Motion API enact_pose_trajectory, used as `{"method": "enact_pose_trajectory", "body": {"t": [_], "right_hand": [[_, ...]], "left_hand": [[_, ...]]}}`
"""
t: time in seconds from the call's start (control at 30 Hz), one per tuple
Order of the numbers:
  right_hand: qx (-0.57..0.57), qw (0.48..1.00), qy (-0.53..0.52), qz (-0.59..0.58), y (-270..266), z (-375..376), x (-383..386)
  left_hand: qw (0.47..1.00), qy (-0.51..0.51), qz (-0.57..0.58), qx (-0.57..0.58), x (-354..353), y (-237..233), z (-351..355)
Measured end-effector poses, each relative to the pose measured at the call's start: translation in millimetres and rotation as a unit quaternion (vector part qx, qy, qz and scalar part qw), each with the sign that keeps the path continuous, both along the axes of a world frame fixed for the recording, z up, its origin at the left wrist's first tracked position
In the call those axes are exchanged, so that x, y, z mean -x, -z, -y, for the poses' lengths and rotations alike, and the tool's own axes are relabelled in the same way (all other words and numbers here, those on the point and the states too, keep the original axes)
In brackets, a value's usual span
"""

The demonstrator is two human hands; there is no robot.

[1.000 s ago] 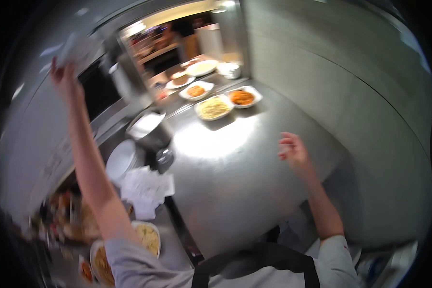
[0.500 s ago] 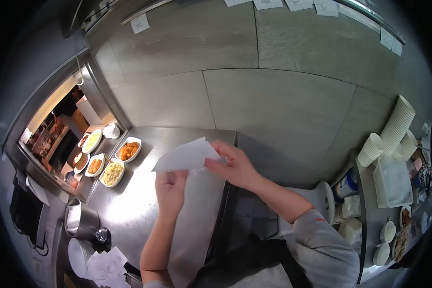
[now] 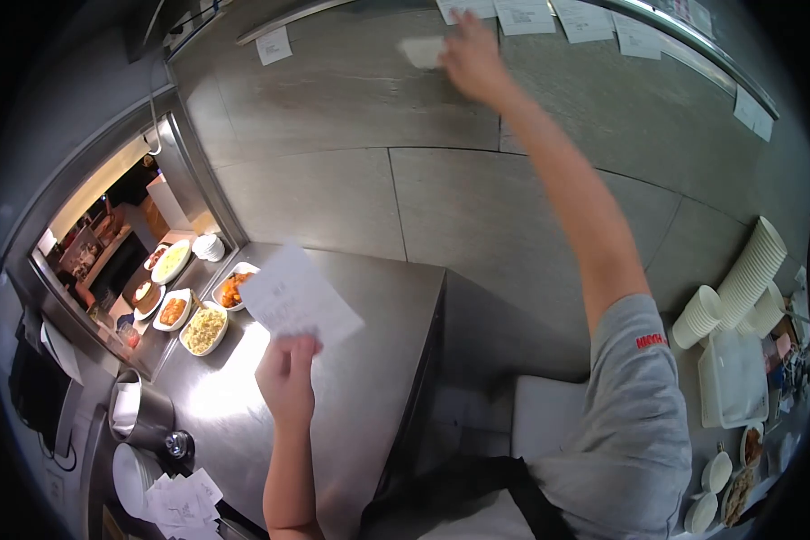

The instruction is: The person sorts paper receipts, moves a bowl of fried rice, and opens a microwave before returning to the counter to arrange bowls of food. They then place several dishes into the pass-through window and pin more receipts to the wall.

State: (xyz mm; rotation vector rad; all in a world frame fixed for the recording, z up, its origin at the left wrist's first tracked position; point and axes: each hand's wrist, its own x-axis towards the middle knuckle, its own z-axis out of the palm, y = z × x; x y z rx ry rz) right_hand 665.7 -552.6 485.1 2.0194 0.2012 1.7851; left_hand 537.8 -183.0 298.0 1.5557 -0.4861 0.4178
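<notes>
A white printed slip (image 3: pixel 299 295) is pinched in my left hand (image 3: pixel 290 373), raised over the steel counter (image 3: pixel 360 297). My right hand (image 3: pixel 473 58) reaches up to the wall, close to a row of paper slips (image 3: pixel 524 16) hanging from a metal rail (image 3: pixel 684 40). A pale, blurred piece of paper (image 3: pixel 422 53) shows just left of my right fingers; whether they grip it is unclear. Dishes of orange food (image 3: pixel 234 290) and yellowish food (image 3: pixel 204 329) stand on the counter's left side.
More plates (image 3: pixel 172 261) sit by the serving hatch. A metal container (image 3: pixel 142 409) and loose slips (image 3: pixel 185 499) lie at lower left. Stacked cups (image 3: pixel 749 270), a plastic tub (image 3: pixel 733 382) and small bowls (image 3: pixel 715 472) occupy the right shelf. A white seat (image 3: pixel 549 414) is below.
My right hand has left the paper held between both hands and moved up to the wall rail. My left hand has shifted slightly left and down, still holding a slip.
</notes>
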Motion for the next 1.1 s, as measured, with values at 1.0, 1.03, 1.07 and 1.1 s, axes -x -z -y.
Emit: {"method": "enact_pose_trajectory", "body": {"t": [1.0,1.03,1.07,1.1], "right_hand": [[-0.202,0.977,-0.054,0.033,-29,24,8],[-0.199,0.978,-0.051,0.034,-33,51,9],[-0.154,0.988,-0.008,0.012,-32,77,4],[-0.109,0.993,0.035,-0.010,-32,89,2]], "left_hand": [[0.964,-0.168,-0.058,-0.197,46,46,-168],[0.965,-0.174,-0.042,-0.192,42,46,-164],[0.966,-0.172,-0.041,-0.189,39,46,-157],[0.971,-0.159,-0.051,-0.169,38,46,-148]]}}
